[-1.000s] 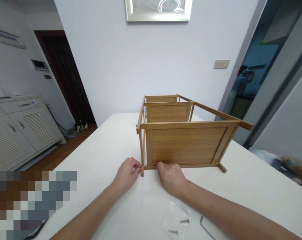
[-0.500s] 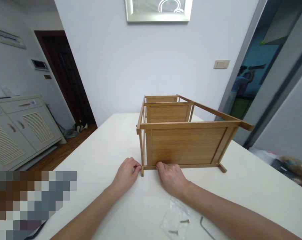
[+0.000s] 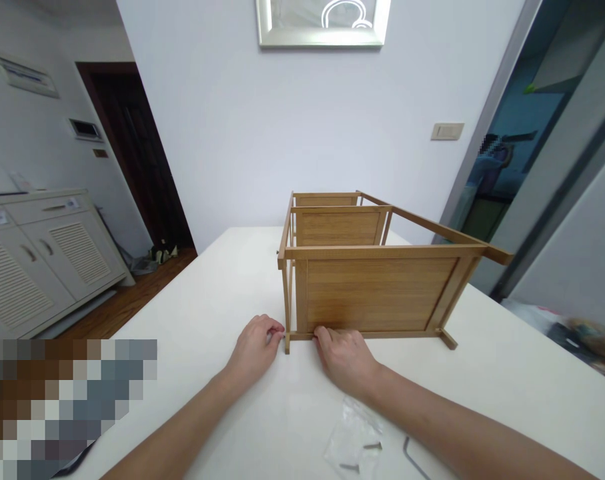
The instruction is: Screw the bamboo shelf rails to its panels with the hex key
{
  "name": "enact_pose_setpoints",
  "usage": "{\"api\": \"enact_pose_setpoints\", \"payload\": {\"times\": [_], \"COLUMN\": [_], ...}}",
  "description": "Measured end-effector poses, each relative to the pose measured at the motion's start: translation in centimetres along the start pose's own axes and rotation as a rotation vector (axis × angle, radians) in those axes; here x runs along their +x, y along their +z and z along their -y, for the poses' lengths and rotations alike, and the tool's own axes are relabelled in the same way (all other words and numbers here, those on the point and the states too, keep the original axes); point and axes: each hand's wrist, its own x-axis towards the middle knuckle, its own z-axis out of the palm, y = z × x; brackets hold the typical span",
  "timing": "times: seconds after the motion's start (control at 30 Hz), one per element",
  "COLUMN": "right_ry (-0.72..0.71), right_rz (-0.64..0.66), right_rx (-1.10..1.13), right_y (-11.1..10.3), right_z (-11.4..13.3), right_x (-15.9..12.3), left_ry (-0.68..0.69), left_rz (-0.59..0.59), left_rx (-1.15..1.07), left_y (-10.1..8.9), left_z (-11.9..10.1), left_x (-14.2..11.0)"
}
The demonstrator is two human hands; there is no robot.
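Observation:
A wooden shelf rack (image 3: pixel 377 293) lies on its side on the white table, its panels standing upright. My left hand (image 3: pixel 256 343) is at the rack's near left corner, thumb and forefinger pinched against the outer side of the leg; whatever they hold there is hidden. With fingers curled over the bottom rail of the nearest panel, my right hand (image 3: pixel 345 357) grips the rack just right of that corner. A small screw head (image 3: pixel 278 253) sticks out at the upper left joint. Two screws (image 3: pixel 373 446) lie on a clear plastic bag (image 3: pixel 349 420) below my right hand.
A hex key (image 3: pixel 413 459) lies on the white table (image 3: pixel 222 280) beside my right forearm. A wall with a framed picture (image 3: pixel 322 45) rises behind the table. A white cabinet (image 3: pixel 57 233) stands at left. Another person (image 3: pixel 492 163) is in the room at right.
The view has shifted slightly, so everything appears a little further right. Both hands keep their places at the rack's near corner.

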Motion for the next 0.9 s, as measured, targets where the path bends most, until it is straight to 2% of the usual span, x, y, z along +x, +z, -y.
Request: {"api": "enact_pose_setpoints", "payload": {"times": [0.3, 0.9], "right_ry": [-0.01, -0.006], "right_rz": [0.038, 0.049], "right_rx": [-0.003, -0.004], "right_y": [-0.57, -0.65], "right_z": [0.15, 0.12], "right_x": [0.11, 0.14], "left_ry": [0.044, 0.047], "left_rz": [0.04, 0.021], "left_rx": [0.027, 0.055], "left_y": [0.08, 0.0], "left_z": [0.05, -0.37], "left_x": [-0.04, -0.2]}}
